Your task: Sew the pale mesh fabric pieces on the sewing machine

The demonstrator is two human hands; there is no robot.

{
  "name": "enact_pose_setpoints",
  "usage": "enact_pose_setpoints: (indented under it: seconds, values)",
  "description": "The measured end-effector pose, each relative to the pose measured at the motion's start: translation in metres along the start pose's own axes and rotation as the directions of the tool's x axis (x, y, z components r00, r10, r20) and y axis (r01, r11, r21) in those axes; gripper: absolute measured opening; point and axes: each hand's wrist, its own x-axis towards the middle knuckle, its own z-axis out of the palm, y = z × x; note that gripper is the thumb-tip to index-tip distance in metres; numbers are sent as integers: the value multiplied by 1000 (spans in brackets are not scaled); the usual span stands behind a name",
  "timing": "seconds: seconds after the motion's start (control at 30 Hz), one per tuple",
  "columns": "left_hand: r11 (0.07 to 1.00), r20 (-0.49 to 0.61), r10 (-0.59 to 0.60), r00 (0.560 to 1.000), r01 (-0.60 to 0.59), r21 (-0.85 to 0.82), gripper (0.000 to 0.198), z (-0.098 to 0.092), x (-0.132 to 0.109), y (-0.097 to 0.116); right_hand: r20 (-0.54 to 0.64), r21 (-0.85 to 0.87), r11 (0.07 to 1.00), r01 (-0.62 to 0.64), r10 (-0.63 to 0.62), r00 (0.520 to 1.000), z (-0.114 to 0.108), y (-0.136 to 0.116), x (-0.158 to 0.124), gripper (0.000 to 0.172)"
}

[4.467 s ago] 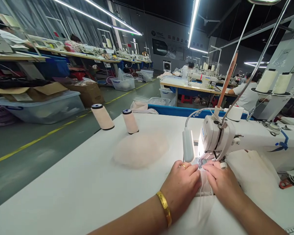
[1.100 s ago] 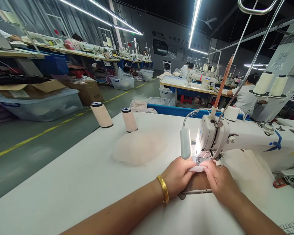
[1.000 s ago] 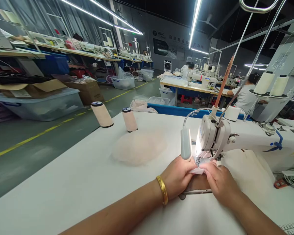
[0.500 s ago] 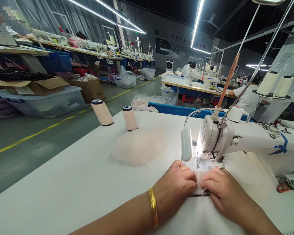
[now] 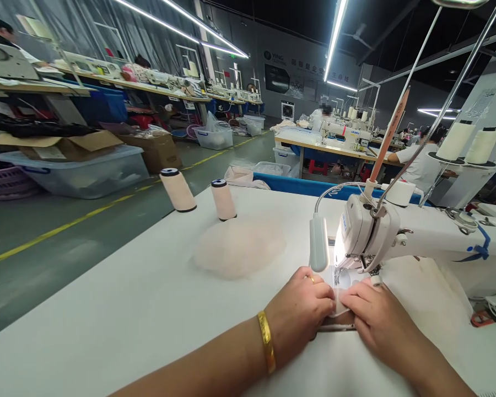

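Long rows of sewing benches run back under strip lights across a big workshop, with a person in white [image 5: 421, 160] seated at a far bench. Nearer, a broad white table [image 5: 119, 314] fills the lower view. A white sewing machine [image 5: 430, 237] stands on its right part, its small lamp [image 5: 318, 243] lit beside the needle head. Left of it lies a soft heap of pale fabric [image 5: 240, 248], and beyond that stand two thread cones [image 5: 177, 190] [image 5: 224, 199], apart from each other.

Straight ahead of the person, just short of the presser foot [image 5: 342, 271], lies a small sheer piece [image 5: 337, 300]. Its long axis runs from the needle plate back toward the person. It sits between the two hands, touched by both, neither one clearly nearer.

The left hand [image 5: 301, 311], with a gold bangle [image 5: 267, 350] at the wrist, is curled, its fingertips nipping the piece's left edge. The right hand [image 5: 376, 320] lies flatter, fingers stretched out and pressing the right edge down onto the table.
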Motion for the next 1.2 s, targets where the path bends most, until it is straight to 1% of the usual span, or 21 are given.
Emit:
enact_pose_setpoints:
  seconds: [0.17,0.33,0.4,0.57,0.77,1.07,1.2]
  values:
    - [1000,6,6,1000,-6,13,24,-2,4,-4,-36,-24,1000,11,-12,999,4,5,2,34]
    - [997,6,72,997,-72,-9,22,-2,5,-8,-72,-65,997,38,-43,997,8,6,0,38]
    - [997,10,78,997,-78,-6,21,-1,5,-8,-93,-60,997,55,-61,994,9,5,0,40]
    - [997,13,80,997,-81,18,20,0,4,-9,-70,-53,997,53,-57,996,8,4,1,47]
    - [994,-37,106,994,-105,23,20,0,5,-12,-99,-80,996,42,-50,994,9,1,2,48]
    - [995,-21,69,997,-67,78,24,-2,10,-14,-128,-57,998,8,-15,992,12,6,6,47]
    - [993,-16,50,999,-48,111,25,-2,12,-15,-116,-37,999,-21,16,993,12,8,7,48]
